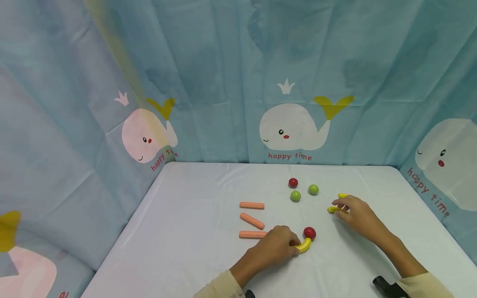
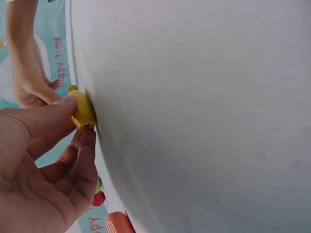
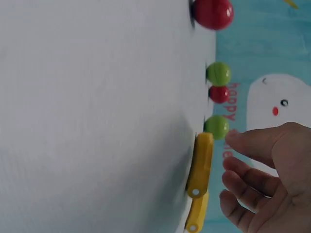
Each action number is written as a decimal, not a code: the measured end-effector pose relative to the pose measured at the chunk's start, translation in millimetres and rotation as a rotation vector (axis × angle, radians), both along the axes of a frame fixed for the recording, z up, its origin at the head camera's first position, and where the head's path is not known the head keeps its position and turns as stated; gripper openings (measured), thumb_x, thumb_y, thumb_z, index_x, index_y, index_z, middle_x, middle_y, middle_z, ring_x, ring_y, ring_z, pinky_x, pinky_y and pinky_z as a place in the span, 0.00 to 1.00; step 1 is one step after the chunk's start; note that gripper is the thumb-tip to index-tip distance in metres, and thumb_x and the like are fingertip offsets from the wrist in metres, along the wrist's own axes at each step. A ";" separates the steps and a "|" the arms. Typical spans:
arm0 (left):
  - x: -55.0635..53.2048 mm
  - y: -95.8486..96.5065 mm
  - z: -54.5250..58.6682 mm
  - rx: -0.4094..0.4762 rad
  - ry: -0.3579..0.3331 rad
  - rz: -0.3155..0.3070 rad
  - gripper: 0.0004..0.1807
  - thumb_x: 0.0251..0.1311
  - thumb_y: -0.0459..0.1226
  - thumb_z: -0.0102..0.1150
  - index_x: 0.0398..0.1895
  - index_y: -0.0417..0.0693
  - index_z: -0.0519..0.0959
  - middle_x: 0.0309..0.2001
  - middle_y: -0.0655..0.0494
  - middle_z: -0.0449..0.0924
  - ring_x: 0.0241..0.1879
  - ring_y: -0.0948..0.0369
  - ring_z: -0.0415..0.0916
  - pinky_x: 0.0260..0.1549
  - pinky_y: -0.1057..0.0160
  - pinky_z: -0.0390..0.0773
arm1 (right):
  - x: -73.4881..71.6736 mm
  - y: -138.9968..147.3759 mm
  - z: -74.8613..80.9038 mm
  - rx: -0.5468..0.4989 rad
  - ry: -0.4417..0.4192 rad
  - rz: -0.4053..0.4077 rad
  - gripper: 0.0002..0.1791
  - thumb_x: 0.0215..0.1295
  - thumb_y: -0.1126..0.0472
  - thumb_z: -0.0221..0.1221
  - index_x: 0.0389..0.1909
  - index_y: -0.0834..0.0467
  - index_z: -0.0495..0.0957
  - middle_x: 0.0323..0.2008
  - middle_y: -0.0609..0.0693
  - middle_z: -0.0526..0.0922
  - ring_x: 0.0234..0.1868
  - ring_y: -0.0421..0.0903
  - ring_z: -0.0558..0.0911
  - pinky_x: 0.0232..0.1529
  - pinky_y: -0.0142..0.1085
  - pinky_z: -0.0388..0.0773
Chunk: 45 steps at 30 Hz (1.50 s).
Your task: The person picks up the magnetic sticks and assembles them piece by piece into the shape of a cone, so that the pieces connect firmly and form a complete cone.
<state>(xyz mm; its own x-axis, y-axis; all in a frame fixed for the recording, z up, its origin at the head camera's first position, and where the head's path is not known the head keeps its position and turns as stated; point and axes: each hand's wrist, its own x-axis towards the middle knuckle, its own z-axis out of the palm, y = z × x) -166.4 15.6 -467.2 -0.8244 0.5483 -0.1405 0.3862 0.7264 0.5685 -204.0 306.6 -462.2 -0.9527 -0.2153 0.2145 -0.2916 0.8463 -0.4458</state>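
Observation:
My left hand pinches a small yellow toy banana between thumb and fingertips. The left wrist view shows that banana low at the white cloth. A red ball sits right behind its tip in the head view. On the right, my right hand hovers by a second banana, and a third banana lies just behind. In the right wrist view its thumb and loosely bent fingers are apart, with nothing between them, beside the nearer banana.
Three orange sticks lie in a column left of centre, the nearest one by my left hand. Farther back are a red ball and two green balls. A blue whale-print curtain borders the white table.

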 end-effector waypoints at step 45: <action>-0.2 -10.4 2.8 0.061 -0.048 -0.021 0.10 0.64 0.36 0.74 0.47 0.53 0.93 0.41 0.70 0.90 0.41 0.76 0.75 0.42 0.73 0.77 | -7.5 4.4 -3.6 -0.065 -0.251 -0.100 0.15 0.66 0.62 0.68 0.48 0.70 0.85 0.34 0.51 0.87 0.38 0.49 0.81 0.39 0.43 0.81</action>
<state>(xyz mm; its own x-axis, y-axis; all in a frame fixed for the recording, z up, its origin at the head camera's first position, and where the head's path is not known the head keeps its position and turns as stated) -166.6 5.2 -464.4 -0.8058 0.5741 -0.1450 0.3725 0.6818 0.6296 -211.5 311.0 -465.8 -0.9936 -0.1114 -0.0207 -0.0820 0.8327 -0.5476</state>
